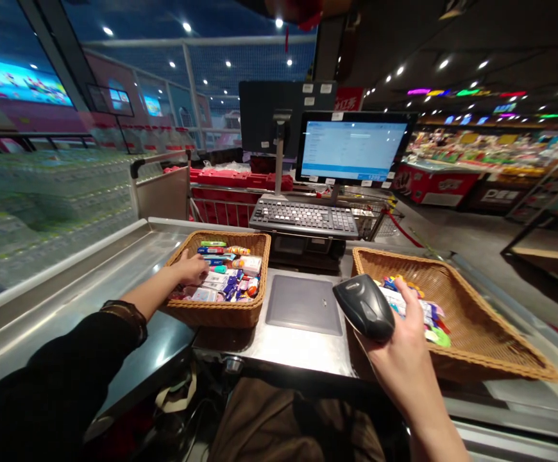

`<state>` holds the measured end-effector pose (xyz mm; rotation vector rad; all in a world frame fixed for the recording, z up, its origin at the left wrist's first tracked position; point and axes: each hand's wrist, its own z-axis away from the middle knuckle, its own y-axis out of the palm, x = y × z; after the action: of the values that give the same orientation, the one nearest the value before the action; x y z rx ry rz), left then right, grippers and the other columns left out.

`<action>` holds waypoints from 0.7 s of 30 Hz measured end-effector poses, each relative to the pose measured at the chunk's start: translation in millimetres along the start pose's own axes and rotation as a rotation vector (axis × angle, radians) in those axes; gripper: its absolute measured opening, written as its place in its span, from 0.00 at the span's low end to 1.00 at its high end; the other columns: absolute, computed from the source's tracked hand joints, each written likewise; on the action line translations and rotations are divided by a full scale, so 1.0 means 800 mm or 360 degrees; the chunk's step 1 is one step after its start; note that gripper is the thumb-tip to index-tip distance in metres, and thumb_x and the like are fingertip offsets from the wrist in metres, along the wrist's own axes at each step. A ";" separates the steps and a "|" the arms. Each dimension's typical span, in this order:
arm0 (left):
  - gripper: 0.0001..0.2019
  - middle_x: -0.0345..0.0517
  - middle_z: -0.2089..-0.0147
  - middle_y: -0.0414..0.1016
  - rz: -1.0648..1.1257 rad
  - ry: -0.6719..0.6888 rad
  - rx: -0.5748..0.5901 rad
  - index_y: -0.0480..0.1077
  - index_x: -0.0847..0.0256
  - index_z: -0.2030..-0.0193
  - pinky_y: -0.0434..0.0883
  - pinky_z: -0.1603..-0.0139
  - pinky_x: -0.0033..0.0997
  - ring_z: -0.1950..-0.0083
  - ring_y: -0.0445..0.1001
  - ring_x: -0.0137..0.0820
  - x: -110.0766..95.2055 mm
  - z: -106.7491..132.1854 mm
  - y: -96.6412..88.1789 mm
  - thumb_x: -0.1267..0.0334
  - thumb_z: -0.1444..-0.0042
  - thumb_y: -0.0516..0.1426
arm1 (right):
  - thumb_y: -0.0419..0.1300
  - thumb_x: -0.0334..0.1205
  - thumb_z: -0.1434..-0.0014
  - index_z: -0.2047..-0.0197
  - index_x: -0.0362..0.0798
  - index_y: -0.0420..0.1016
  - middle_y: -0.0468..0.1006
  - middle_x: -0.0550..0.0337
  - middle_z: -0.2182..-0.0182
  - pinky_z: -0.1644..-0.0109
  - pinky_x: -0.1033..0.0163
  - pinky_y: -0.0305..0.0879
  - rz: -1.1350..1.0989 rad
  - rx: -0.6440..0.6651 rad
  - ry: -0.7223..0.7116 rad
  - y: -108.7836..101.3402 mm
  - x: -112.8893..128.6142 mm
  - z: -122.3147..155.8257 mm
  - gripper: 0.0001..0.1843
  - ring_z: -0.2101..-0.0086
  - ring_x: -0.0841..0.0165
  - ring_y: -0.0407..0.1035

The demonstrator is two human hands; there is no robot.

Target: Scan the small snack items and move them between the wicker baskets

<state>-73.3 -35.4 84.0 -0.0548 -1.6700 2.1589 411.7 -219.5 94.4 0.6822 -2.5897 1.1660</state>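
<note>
My left hand [191, 268] reaches into the left wicker basket [221, 312] and rests on the small colourful packets [226, 277] piled there, fingers curled over them; what it grips is hidden. My right hand [399, 346] is wrapped round a black handheld barcode scanner [364, 306], held above the near left corner of the right wicker basket [481, 333]. A few small packets [428, 314] lie in that right basket, just beyond my fingers.
A grey flat scan pad [304, 303] lies between the baskets on the steel counter [91, 276]. Behind stand a keyboard [305, 218], a lit till screen [351, 149] and red shopping baskets [231, 178]. Shop aisles stretch to the right.
</note>
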 end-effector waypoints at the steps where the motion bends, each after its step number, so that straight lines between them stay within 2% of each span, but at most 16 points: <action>1: 0.05 0.47 0.53 0.80 0.0005 -0.0007 -0.0024 0.75 0.57 0.68 0.38 0.34 0.78 0.38 0.64 0.47 -0.001 0.001 0.000 0.67 0.52 0.58 | 0.61 0.44 0.43 0.49 0.47 0.75 0.53 0.41 0.31 0.31 0.30 0.49 -0.0007 0.0001 0.0008 0.000 0.000 0.000 0.19 0.31 0.42 0.45; 6: 0.10 0.49 0.49 0.79 0.0069 0.0039 -0.0207 0.75 0.56 0.61 0.34 0.34 0.78 0.32 0.60 0.52 -0.006 0.006 -0.008 0.67 0.52 0.59 | 0.62 0.43 0.43 0.47 0.48 0.75 0.54 0.42 0.31 0.32 0.28 0.50 -0.0052 0.0025 0.0057 0.001 0.002 -0.003 0.20 0.30 0.41 0.44; 12: 0.11 0.50 0.46 0.78 0.0077 0.0103 -0.0538 0.76 0.55 0.57 0.33 0.32 0.74 0.31 0.59 0.51 -0.024 0.019 -0.052 0.65 0.48 0.61 | 0.60 0.43 0.43 0.51 0.46 0.74 0.52 0.38 0.31 0.33 0.29 0.52 -0.0094 0.0082 0.0067 0.007 0.016 -0.008 0.18 0.31 0.41 0.46; 15: 0.13 0.50 0.45 0.78 0.0005 0.0150 -0.0735 0.75 0.55 0.53 0.31 0.31 0.72 0.30 0.59 0.49 -0.043 0.021 -0.078 0.62 0.46 0.60 | 0.59 0.39 0.43 0.52 0.46 0.75 0.50 0.40 0.30 0.32 0.29 0.51 -0.0111 0.0110 0.0065 0.012 0.027 -0.013 0.15 0.30 0.42 0.45; 21: 0.09 0.48 0.52 0.79 -0.0098 0.0424 -0.1019 0.73 0.57 0.57 0.31 0.31 0.75 0.31 0.59 0.49 -0.104 0.019 -0.118 0.67 0.45 0.58 | 0.58 0.34 0.44 0.49 0.48 0.75 0.49 0.43 0.29 0.33 0.25 0.49 -0.0118 0.0230 -0.0023 0.026 0.057 -0.028 0.19 0.29 0.39 0.39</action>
<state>26.4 -59.1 159.1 -0.4422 -2.0827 1.4184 362.4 -205.5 113.1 0.8117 -2.4870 1.3387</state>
